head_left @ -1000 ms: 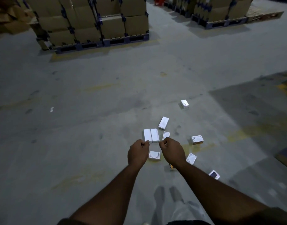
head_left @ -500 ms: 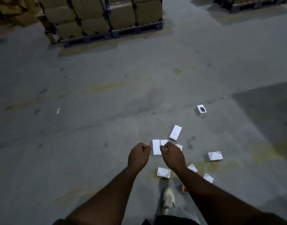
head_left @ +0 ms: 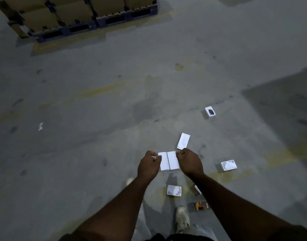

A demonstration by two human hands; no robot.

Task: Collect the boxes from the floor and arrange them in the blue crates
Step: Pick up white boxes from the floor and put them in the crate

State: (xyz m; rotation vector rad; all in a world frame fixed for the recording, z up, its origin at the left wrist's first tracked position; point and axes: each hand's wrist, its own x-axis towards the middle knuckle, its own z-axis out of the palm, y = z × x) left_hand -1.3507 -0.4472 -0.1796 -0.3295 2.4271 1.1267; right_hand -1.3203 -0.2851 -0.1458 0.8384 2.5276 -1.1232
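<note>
Grey concrete floor (head_left: 97, 105) fills most of the view, with faded yellow lines and dark stains on it. At the top, brown cartons (head_left: 65, 13) stand stacked on a dark pallet (head_left: 90, 27). A small scrap of paper (head_left: 40, 126) lies alone at the left.

Both arms reach forward and down. The left hand (head_left: 148, 165) and the right hand (head_left: 190, 161) are curled closed, and between them are two white boxes (head_left: 168, 161) side by side, touching along their long edges. The left fingers pinch the left edge of the pair and the right fingers pinch the right edge. I cannot tell if the boxes are lifted or lie on the floor.

Other small boxes lie scattered around. A long white box (head_left: 183, 141) is just beyond the right hand. A box with a dark picture (head_left: 210, 112) lies further away, well apart. A box with a label (head_left: 228, 165) is to the right of the right hand. Another labelled box (head_left: 174, 190) lies between the forearms, and a dark and orange box (head_left: 201, 206) is beside the right forearm, near a light shoe (head_left: 182, 219).
</note>
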